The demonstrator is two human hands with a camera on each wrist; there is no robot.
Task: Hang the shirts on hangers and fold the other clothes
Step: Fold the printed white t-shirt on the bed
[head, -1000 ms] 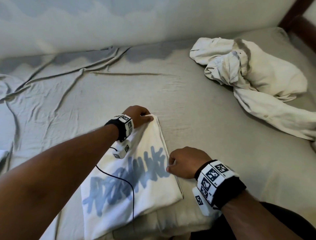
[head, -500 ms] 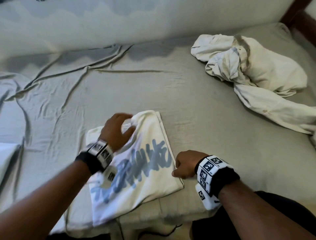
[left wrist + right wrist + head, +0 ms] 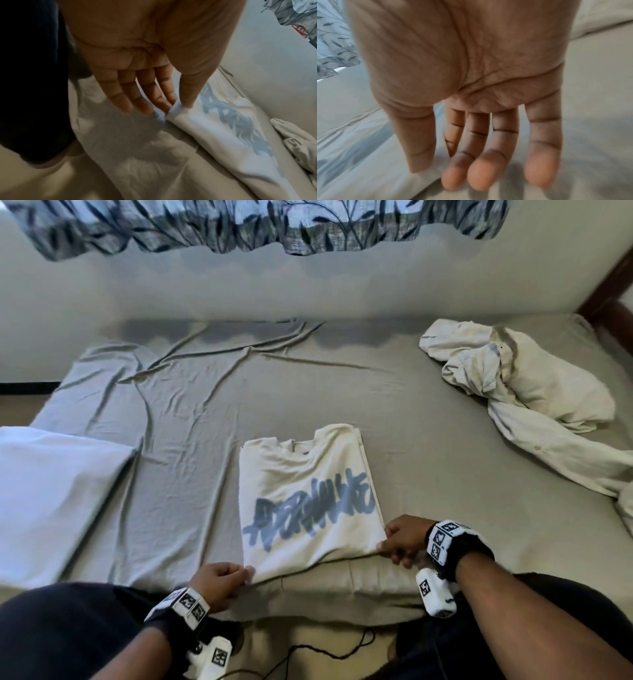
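A folded white T-shirt [image 3: 308, 491] with a blue graffiti print lies flat on the grey bed sheet [image 3: 479, 525], collar end away from me. My left hand [image 3: 246, 571] pinches its near left corner; the left wrist view shows thumb and forefinger of that hand [image 3: 178, 106] closed on a fold of the white cloth [image 3: 214, 121]. My right hand [image 3: 382, 546] holds the near right corner. In the right wrist view this hand [image 3: 435, 166] has its thumb on top of the cloth [image 3: 376, 169], and the other fingers reach past the edge.
A crumpled cream garment [image 3: 534, 392] lies at the back right of the bed. A white pillow [image 3: 51, 491] sits at the left. The wall and a patterned curtain [image 3: 239, 224] run behind, dark wood bed frame [image 3: 613, 320] at far right. A black cable [image 3: 325, 652] hangs below the mattress edge.
My left hand left the collar end and came back to the shirt's near left corner. The shirt now lies flatter and squarer. My right hand stayed at the near right corner.
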